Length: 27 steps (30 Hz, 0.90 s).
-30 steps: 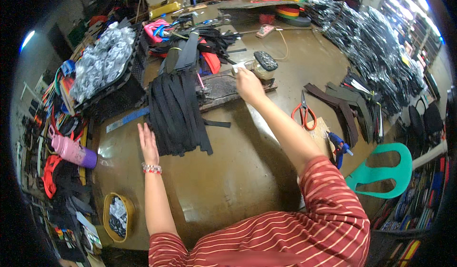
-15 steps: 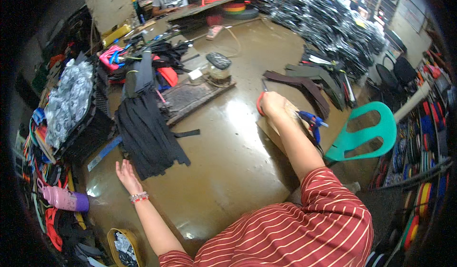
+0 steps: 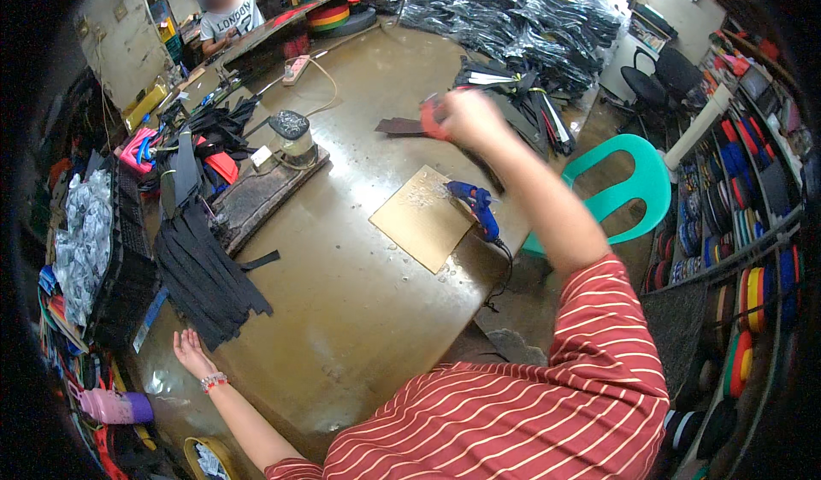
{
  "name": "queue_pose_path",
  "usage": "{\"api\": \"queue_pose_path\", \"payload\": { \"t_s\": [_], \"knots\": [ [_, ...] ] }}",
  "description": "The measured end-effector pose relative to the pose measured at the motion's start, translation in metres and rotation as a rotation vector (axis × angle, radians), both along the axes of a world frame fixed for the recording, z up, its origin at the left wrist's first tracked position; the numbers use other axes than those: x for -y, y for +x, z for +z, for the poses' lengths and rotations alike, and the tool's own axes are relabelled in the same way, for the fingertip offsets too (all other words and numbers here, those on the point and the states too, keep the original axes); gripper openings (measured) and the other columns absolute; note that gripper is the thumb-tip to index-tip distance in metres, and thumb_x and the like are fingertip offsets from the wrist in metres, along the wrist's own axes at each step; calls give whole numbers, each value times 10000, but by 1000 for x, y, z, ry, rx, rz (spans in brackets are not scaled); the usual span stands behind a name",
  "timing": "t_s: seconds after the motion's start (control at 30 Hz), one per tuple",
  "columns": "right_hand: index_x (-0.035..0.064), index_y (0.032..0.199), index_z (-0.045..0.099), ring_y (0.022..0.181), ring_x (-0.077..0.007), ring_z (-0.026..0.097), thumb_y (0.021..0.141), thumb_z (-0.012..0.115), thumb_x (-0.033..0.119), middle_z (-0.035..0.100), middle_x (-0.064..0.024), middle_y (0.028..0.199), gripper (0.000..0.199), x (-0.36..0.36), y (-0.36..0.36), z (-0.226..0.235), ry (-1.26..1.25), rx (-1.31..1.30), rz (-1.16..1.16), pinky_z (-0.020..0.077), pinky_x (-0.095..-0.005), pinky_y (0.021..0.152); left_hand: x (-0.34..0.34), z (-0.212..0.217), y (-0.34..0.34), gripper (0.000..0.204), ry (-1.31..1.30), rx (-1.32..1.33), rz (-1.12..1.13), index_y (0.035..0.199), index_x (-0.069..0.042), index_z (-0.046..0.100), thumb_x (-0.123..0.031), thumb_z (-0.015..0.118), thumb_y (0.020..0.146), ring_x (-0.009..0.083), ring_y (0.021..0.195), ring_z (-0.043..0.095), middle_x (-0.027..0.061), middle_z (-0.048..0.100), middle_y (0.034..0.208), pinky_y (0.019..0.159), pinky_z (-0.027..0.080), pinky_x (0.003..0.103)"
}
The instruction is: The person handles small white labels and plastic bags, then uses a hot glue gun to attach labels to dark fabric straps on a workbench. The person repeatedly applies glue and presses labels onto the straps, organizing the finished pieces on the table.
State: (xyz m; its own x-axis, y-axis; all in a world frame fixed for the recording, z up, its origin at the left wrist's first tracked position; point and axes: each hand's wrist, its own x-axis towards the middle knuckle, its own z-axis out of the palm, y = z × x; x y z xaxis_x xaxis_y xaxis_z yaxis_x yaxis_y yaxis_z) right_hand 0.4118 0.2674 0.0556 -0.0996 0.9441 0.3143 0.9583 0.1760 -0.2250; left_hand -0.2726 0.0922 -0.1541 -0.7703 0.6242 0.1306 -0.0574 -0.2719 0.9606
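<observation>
Raised over the far right of the table, my right hand (image 3: 475, 121) is smeared by motion. Its fingers are wrapped round red-handled scissors (image 3: 433, 119), whose blades do not show clearly. Dark brown strips (image 3: 398, 127) lie beneath and beside that hand. At the table's left side my left hand (image 3: 194, 356) rests palm up, fingers spread and holding nothing. Just beyond it lies a fanned bundle of black fabric strips (image 3: 205, 275). A blue glue gun (image 3: 479, 206) lies at the right edge of a tan board (image 3: 410, 230) with clear bits scattered on it.
A jar (image 3: 293, 142) stands on a dark wooden board (image 3: 274, 202). At left is a black crate (image 3: 128, 249) of plastic-wrapped goods; a pink-purple bottle (image 3: 115, 406) stands nearby. A green chair (image 3: 654, 189) is at the right edge. Wrapped bundles (image 3: 513, 26) and another person (image 3: 231, 18) are beyond.
My right hand has moved farther over the table with the scissors, uncovering the tan board and glue gun. The view has swung round; my left hand stays open beside the black strips.
</observation>
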Motion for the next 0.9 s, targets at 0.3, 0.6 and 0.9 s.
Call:
{"api": "queue_pose_path", "payload": {
  "t_s": [0.3, 0.6, 0.9],
  "knots": [
    [11, 1074, 606, 986, -403, 602, 833, 598, 380, 594, -272, 1063, 441, -31, 174, -68, 150, 46, -542, 495, -484, 821, 3, -7, -2, 335, -57, -141, -30, 1266, -9, 458, -158, 504, 969, 190, 1060, 566, 133, 557, 1172, 948, 461, 305],
    [-77, 1208, 512, 1010, -327, 647, 744, 719, 291, 642, -239, 1084, 627, -31, 69, -82, -389, 208, -420, 528, -414, 842, 1, -10, -4, 290, -128, -165, 63, 1230, -17, 503, -136, 504, 965, 167, 974, 593, 106, 596, 1101, 884, 482, 281],
    [-11, 926, 520, 864, -398, 605, 692, 719, 182, 622, -222, 863, 362, -10, -35, 50, 5, 214, 446, 485, -441, 748, 1, -4, 9, 290, -81, -135, 42, 1228, -23, 512, -121, 521, 956, 154, 951, 600, 95, 613, 1078, 859, 487, 270]
  ]
}}
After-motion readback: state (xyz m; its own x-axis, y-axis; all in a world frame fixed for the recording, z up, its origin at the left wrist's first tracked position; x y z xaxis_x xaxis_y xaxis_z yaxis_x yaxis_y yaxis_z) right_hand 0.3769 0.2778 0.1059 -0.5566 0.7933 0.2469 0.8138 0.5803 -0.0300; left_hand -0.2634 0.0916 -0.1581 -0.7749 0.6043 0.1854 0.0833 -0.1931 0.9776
